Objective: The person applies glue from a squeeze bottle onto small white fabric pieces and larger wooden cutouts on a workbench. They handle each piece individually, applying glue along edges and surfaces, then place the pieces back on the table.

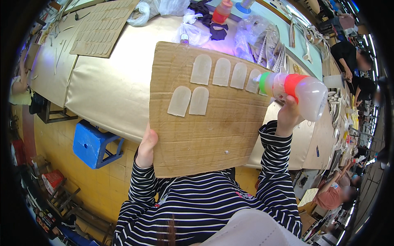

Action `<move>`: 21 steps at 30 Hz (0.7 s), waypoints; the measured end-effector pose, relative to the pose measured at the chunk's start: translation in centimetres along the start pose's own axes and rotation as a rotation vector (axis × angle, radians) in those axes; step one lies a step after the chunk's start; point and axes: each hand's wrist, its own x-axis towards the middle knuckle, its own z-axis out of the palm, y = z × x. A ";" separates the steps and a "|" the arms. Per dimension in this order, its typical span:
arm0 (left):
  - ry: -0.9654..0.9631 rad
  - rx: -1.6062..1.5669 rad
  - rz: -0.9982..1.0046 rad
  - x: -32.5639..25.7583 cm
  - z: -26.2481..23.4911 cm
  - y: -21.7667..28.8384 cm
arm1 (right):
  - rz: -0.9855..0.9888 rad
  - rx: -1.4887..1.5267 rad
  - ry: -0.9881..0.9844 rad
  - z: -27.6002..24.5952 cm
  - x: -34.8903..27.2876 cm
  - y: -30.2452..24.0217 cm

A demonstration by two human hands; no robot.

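Note:
My left hand (146, 146) grips the left edge of a brown cardboard sheet (209, 135), held tilted over my lap. Several pale translucent tongue-shaped pieces (200, 69) lie on the sheet in two rows. My right hand (287, 117) holds up a clear squeeze bottle (297, 89) with a red band and a green collar. The bottle's nozzle end points left, at the rightmost piece (253, 81) of the upper row. Both my sleeves are striped black and white.
A long tan-covered table (111, 86) runs behind the sheet. It bears a second cardboard (100, 26) with pieces, plastic bags (254, 35) and a red-orange bottle (222, 12). A blue stool (95, 144) stands on the yellow floor. Other people (349, 57) work at right.

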 end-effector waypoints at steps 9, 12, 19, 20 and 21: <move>0.058 -0.116 -0.010 0.3 -0.3 -0.3 | 0.193 0.496 0.190 -0.3 1.0 -0.3; 0.076 -0.182 -0.030 0.1 -0.7 0.0 | 0.175 0.339 0.248 -1.1 2.1 -0.7; 0.105 -0.078 0.018 0.0 -1.0 0.3 | -0.128 -0.133 0.119 -1.1 1.5 -0.1; 0.110 -0.059 0.028 0.0 -1.0 0.3 | -0.134 -0.148 0.116 -0.9 1.4 -0.1; 0.103 -0.048 0.042 0.1 -1.0 0.2 | -0.141 -0.164 0.114 -0.8 1.2 -0.2</move>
